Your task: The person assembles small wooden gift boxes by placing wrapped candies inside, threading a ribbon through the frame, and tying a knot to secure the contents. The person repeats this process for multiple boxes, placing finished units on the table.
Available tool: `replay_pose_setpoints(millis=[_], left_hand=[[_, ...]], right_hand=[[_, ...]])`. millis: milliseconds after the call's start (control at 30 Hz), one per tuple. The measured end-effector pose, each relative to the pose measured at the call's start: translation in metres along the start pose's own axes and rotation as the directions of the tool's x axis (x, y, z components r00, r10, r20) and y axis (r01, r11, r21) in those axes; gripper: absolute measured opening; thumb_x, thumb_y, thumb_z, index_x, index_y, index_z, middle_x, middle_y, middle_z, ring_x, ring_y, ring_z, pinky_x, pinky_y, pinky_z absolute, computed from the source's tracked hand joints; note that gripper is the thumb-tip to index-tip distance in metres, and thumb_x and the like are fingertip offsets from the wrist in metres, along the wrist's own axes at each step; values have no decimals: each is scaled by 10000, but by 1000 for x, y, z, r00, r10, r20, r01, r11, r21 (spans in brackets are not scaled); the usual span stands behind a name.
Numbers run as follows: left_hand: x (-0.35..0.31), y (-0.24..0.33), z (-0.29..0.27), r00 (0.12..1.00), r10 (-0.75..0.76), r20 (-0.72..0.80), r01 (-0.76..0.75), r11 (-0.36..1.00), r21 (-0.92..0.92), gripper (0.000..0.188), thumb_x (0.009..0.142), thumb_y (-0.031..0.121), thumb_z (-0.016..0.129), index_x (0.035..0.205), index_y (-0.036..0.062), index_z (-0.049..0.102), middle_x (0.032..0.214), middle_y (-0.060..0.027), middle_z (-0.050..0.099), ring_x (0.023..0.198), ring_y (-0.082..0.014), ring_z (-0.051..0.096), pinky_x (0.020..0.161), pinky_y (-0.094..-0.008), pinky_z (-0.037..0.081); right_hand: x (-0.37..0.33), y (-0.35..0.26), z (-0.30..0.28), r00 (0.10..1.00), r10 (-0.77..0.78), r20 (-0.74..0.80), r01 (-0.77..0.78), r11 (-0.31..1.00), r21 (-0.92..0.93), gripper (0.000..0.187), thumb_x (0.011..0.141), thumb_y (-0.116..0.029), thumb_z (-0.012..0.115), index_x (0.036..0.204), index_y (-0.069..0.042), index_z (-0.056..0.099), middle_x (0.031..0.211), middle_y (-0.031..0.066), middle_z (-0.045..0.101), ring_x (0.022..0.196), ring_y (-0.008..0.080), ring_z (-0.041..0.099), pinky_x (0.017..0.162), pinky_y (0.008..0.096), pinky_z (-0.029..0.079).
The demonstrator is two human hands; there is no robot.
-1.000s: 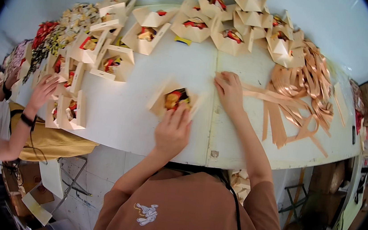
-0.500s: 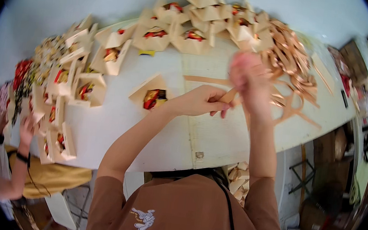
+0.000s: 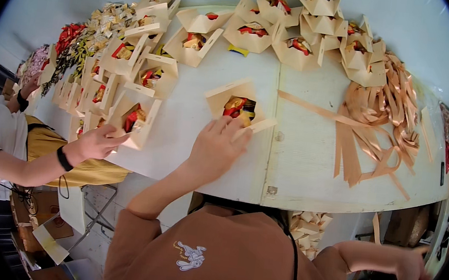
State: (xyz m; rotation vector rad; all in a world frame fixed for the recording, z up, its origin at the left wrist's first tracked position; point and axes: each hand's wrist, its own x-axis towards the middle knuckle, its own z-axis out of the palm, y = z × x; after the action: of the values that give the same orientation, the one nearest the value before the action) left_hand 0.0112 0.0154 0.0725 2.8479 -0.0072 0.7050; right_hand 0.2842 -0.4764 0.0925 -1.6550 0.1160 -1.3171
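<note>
An open cream card box [image 3: 221,97] stands on the table in front of me. Inside it lie red, gold and dark wrapped sweets [image 3: 235,106]. My left hand [image 3: 217,147] reaches over the box's near side, its fingers slightly apart at the sweets and the near flap. It grips nothing that I can see. Off to the lower right, beyond the table edge, is my right hand [image 3: 411,279], smeared by motion, so its fingers cannot be made out. A tan strip [image 3: 376,228] hangs at the table edge between that hand and the table.
Tan ribbons [image 3: 380,115] lie heaped on the right. Several filled boxes [image 3: 298,48] line the far edge, with more at left. Behind those are piles of wrapped sweets [image 3: 114,22]. A co-worker's hand [image 3: 98,142] touches a box [image 3: 137,122]. A yellow packet [image 3: 238,50] lies alone.
My hands have parted: the left moved onto the box, the right swung down to the right, away from the ribbons. The co-worker's hand came nearer. My view shifted, too.
</note>
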Motion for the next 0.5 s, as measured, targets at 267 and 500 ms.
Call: replay_pose_setpoints(millis=[267,500], left_hand=[[-18,-22,77,892,-289,-348,250,956,-152,116,833,46,708,942,10,717,787,-95,659,664,-241,638,587,-336,520],[1,-23,70,724,-669,-172,521,692,-499,97,891,76,672,893,-15,706,777,-120,672,643,-267,634,607,-346,487]], right_hand=[[-299,-190,96,-33,-110,993,-355,930,91,155,983,-148,605,920,-48,705,587,-11,511,530,55,402,503,259,330],[-358,-187,137,-293,-35,955,-726,659,-198,259,981,-246,611,926,-11,706,779,15,669,714,73,561,680,246,444]])
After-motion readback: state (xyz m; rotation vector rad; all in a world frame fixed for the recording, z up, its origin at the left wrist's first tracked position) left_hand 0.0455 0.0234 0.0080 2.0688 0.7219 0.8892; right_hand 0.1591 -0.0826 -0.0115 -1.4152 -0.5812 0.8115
